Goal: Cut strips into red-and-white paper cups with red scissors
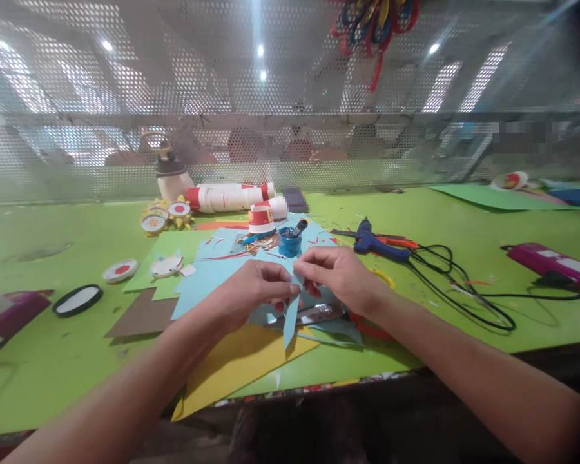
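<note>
A narrow light-blue paper strip with a pointed lower end hangs between my hands. My left hand pinches it from the left, fingers closed. On the other side my right hand has its thumb and fingers pressed together at the strip's upper part. Beneath them lie light-blue sheets, a shiny metallic tool and a yellow sheet. Just behind my hands stands a blue jar with a dark object in it. A red and white paper cup is beside the jar.
On the right are a blue glue gun, its black cable and a magenta device. Left lie a black-rimmed disc, a brown sheet and round paper pieces. A spray bottle and white-red tubes stand behind.
</note>
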Action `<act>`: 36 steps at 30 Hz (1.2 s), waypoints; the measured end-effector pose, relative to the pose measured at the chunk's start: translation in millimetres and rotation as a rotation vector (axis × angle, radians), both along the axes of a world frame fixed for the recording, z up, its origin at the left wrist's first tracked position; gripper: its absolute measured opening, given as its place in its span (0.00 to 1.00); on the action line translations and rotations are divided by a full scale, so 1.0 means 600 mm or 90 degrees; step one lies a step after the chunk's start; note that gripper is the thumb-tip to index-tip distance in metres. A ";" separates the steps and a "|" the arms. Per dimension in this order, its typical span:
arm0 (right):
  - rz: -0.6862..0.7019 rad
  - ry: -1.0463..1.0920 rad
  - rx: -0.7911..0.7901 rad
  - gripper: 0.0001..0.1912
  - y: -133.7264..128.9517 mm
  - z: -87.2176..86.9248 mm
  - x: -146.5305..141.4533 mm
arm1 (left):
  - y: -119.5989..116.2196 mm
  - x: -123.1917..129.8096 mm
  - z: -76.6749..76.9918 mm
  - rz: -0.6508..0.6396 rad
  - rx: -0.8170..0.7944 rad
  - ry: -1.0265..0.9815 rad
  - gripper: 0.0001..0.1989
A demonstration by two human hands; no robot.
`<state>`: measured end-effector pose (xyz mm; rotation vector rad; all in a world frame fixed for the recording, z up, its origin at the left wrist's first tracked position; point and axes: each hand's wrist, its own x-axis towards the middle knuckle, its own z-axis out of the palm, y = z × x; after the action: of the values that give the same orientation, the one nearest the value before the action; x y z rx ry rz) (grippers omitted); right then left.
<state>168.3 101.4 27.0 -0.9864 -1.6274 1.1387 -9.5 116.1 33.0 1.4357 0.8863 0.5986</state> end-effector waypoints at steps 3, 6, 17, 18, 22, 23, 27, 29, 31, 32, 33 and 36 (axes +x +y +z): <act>-0.005 -0.027 0.002 0.13 -0.002 0.001 0.002 | 0.000 0.001 -0.001 -0.012 -0.005 -0.005 0.08; 0.000 -0.031 0.005 0.13 -0.002 0.001 0.004 | 0.001 0.002 -0.001 -0.014 -0.010 -0.012 0.08; -0.006 -0.041 0.001 0.11 0.004 -0.006 0.002 | 0.005 0.000 -0.005 -0.016 -0.009 0.003 0.08; -0.008 -0.038 0.000 0.11 0.004 -0.006 0.001 | 0.005 0.001 -0.005 -0.017 -0.004 0.003 0.08; -0.022 -0.040 0.007 0.11 0.003 -0.005 0.000 | 0.004 0.001 -0.006 -0.013 0.006 0.004 0.08; -0.025 -0.044 0.010 0.11 0.002 -0.004 0.000 | 0.004 0.001 -0.006 -0.012 0.004 0.006 0.08; -0.025 -0.046 0.008 0.12 0.001 -0.004 -0.003 | 0.005 0.000 -0.007 -0.012 0.002 0.013 0.07; -0.027 -0.025 -0.002 0.12 0.002 -0.006 -0.004 | 0.005 -0.001 -0.007 -0.013 0.000 0.009 0.07; -0.034 0.007 -0.009 0.13 0.003 -0.007 -0.005 | 0.006 -0.001 -0.006 -0.016 -0.003 0.004 0.06; -0.040 0.020 -0.012 0.14 0.003 -0.007 -0.005 | 0.006 -0.002 -0.006 -0.015 -0.003 0.003 0.07; -0.048 0.028 -0.011 0.15 0.003 -0.006 -0.004 | 0.007 -0.003 -0.006 -0.013 -0.004 0.004 0.07; -0.078 0.021 0.010 0.14 0.003 -0.001 -0.002 | 0.012 -0.009 -0.005 0.009 -0.016 0.006 0.10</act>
<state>167.4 103.4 26.4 -1.0376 -1.5265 1.0524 -14.8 123.6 30.1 1.4125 0.9097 0.5898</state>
